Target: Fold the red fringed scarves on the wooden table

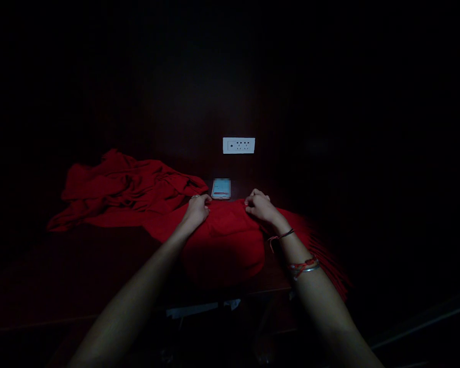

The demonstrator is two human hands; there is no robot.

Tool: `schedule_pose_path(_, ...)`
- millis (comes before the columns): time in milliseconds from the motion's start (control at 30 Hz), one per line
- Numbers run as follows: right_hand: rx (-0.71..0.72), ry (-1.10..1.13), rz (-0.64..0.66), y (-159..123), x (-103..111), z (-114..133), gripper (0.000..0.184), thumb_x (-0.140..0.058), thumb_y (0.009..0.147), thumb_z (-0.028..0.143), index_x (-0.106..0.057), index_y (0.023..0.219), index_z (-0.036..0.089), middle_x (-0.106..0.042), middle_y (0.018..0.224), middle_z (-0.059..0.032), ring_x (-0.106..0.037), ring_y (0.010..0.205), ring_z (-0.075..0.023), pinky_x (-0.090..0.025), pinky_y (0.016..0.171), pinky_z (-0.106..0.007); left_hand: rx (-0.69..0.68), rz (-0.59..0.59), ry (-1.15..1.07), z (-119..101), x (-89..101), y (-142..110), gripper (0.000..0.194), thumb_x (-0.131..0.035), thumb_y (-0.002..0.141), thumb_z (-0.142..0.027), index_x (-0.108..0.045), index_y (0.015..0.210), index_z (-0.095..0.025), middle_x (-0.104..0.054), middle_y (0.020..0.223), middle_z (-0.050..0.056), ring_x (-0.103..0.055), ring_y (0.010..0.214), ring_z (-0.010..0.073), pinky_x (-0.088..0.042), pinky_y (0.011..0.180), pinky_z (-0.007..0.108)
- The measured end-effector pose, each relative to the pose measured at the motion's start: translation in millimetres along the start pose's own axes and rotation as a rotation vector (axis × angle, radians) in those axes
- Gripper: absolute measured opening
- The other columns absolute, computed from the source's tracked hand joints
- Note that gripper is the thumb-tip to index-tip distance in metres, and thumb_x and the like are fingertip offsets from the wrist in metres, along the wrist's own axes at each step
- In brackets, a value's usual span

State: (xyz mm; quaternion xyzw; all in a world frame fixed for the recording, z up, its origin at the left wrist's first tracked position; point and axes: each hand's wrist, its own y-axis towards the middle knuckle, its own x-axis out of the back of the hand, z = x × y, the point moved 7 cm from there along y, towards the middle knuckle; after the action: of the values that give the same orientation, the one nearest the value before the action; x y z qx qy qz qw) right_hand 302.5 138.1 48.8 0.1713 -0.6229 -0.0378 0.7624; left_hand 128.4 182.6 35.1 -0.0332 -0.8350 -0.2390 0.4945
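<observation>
A red fringed scarf [230,232] lies over the dark table, its near part drooping at the front edge and its fringe spread on the right. My left hand [198,210] pinches the far edge of the cloth, with a ring on one finger. My right hand [261,206] has its fingers closed on the same edge, a short way to the right. Between the hands the cloth is stretched fairly flat. Farther left, the rest of the red cloth [126,186] is heaped in loose folds.
Just beyond the hands, a phone [221,188] with a lit screen lies on the table [80,276]. A white wall socket [238,145] sits above it on the dark back wall. The surroundings are mostly too dark to make out.
</observation>
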Motion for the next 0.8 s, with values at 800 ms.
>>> schedule_pose_path(800,-0.194,-0.124,0.294,-26,0,-63,0.025,-0.053,0.064,0.014,-0.063,0.087,0.014,-0.063,0.086,-0.0073,-0.056,0.078,-0.0163,-0.039,0.061,-0.018,0.294,0.329,-0.783,5,-47.6,-11,0.016,-0.048,0.071,-0.012,-0.057,0.084,-0.014,-0.053,0.059,-0.002,-0.049,0.05,0.0061,-0.038,0.045,0.014)
